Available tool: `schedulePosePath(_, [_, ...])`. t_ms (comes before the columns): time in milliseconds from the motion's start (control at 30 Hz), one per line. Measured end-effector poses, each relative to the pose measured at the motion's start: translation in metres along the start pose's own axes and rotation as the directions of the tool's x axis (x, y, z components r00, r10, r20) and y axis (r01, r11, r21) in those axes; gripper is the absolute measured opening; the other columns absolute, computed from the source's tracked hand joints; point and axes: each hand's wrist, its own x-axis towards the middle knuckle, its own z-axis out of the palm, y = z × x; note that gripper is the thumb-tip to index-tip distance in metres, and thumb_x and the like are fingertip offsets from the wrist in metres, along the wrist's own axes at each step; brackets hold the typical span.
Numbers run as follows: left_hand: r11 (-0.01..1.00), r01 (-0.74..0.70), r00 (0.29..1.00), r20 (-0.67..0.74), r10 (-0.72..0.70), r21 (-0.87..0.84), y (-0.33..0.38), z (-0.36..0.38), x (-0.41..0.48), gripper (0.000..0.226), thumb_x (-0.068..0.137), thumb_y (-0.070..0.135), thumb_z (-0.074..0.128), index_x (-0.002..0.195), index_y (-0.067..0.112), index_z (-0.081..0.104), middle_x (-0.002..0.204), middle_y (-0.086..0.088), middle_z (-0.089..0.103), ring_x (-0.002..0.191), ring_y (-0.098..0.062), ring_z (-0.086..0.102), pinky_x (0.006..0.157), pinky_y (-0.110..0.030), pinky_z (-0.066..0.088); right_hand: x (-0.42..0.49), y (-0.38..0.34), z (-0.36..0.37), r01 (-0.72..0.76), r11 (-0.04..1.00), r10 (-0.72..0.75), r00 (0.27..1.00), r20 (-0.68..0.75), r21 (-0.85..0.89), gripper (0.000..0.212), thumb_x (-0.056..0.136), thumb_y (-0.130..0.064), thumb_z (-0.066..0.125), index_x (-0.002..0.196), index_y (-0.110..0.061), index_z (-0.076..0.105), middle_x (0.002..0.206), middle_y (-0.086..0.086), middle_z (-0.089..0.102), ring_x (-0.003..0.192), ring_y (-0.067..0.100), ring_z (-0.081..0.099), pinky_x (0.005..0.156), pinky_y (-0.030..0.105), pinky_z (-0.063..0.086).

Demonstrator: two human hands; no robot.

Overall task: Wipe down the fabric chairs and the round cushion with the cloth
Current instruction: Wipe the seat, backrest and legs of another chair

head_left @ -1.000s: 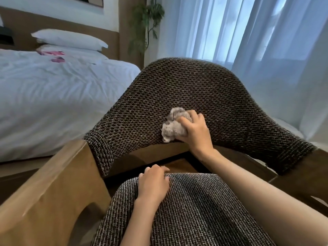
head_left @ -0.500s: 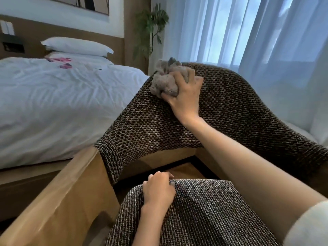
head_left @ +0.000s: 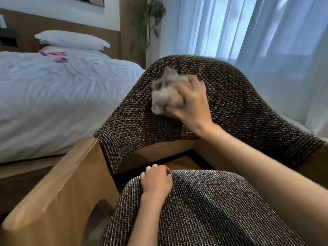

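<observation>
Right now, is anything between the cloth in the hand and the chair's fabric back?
Nothing visible: the right hand holds the cloth directly against the chair back. The left hand grips the seat cushion, lower down.

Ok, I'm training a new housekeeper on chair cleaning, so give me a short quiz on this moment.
1. True or false: the right hand grips the bunched cloth against the chair's backrest.
2. Where is the left hand? A) on the cloth B) on the far edge of the seat cushion C) on the backrest
3. Fill in: beside the chair, on the person's left, stands a ____ with white bedding.

Key: 1 true; 2 B; 3 bed.
</observation>
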Motion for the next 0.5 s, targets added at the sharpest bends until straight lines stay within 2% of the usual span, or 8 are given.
schedulePosePath(100, [1.0, 0.016, 1.0, 0.021, -0.016, -0.001, -0.003, -0.001, 0.002, 0.031, 0.098, 0.035, 0.048, 0.127, 0.028, 0.058, 0.127, 0.0, 0.055, 0.124, -0.022, 0.045, 0.103, -0.038, 0.035, 0.038, -0.013, 0.016, -0.093, 0.995, 0.094, 0.995, -0.03, 0.043, 0.052, 0.074, -0.034, 0.078, 0.123, -0.024, 0.061, 0.128, 0.009, 0.043, 0.106, 0.022, 0.034, 0.092, 0.03, 0.03])
schedulePosePath(233, [0.998, 0.024, 0.999, 0.028, -0.026, 0.05, -0.006, 0.0, 0.004, 0.032, 0.099, 0.036, 0.047, 0.128, 0.026, 0.058, 0.127, -0.001, 0.055, 0.123, -0.024, 0.044, 0.102, -0.039, 0.036, 0.007, -0.016, 0.049, -0.166, 0.98, 0.176, 0.981, -0.082, 0.11, 0.05, 0.07, -0.027, 0.083, 0.115, -0.016, 0.063, 0.126, 0.011, 0.045, 0.105, 0.026, 0.039, 0.084, 0.023, 0.027])
schedulePosePath(300, [0.997, 0.028, 0.999, 0.018, -0.029, 0.066, -0.004, 0.004, 0.004, 0.033, 0.099, 0.036, 0.046, 0.129, 0.026, 0.057, 0.129, -0.001, 0.054, 0.125, -0.024, 0.043, 0.104, -0.039, 0.034, -0.026, -0.006, 0.053, -0.128, 0.989, 0.129, 0.992, -0.013, 0.068, 0.051, 0.066, -0.024, 0.086, 0.111, -0.015, 0.066, 0.123, 0.011, 0.048, 0.101, 0.024, 0.04, 0.08, 0.024, 0.027])
schedulePosePath(367, [0.997, 0.035, 0.999, 0.0, -0.035, 0.071, -0.002, 0.006, 0.002, 0.034, 0.099, 0.036, 0.044, 0.13, 0.026, 0.055, 0.131, -0.001, 0.053, 0.126, -0.025, 0.042, 0.104, -0.039, 0.033, -0.06, 0.006, 0.052, -0.062, 0.998, 0.06, 0.991, 0.118, 0.011, 0.053, 0.063, -0.024, 0.088, 0.112, -0.016, 0.067, 0.121, 0.011, 0.049, 0.101, 0.027, 0.041, 0.08, 0.031, 0.036])
schedulePosePath(433, [0.997, 0.029, 0.999, -0.018, -0.027, 0.075, -0.002, 0.009, -0.002, 0.035, 0.099, 0.035, 0.043, 0.13, 0.025, 0.055, 0.131, -0.002, 0.053, 0.126, -0.024, 0.042, 0.104, -0.038, 0.033, -0.085, 0.015, 0.045, -0.078, 0.997, 0.079, 0.963, 0.259, -0.014, 0.053, 0.065, -0.027, 0.087, 0.113, -0.018, 0.066, 0.122, 0.008, 0.047, 0.103, 0.027, 0.04, 0.083, 0.039, 0.043])
schedulePosePath(500, [0.997, 0.012, 0.999, -0.035, -0.01, 0.07, -0.002, 0.008, -0.007, 0.035, 0.099, 0.035, 0.042, 0.129, 0.023, 0.056, 0.13, -0.002, 0.054, 0.124, -0.024, 0.044, 0.104, -0.037, 0.033, -0.085, 0.014, 0.035, -0.151, 0.988, 0.148, 0.924, 0.352, -0.019, 0.049, 0.069, -0.03, 0.084, 0.113, -0.018, 0.066, 0.117, 0.004, 0.045, 0.102, 0.023, 0.039, 0.087, 0.04, 0.042])
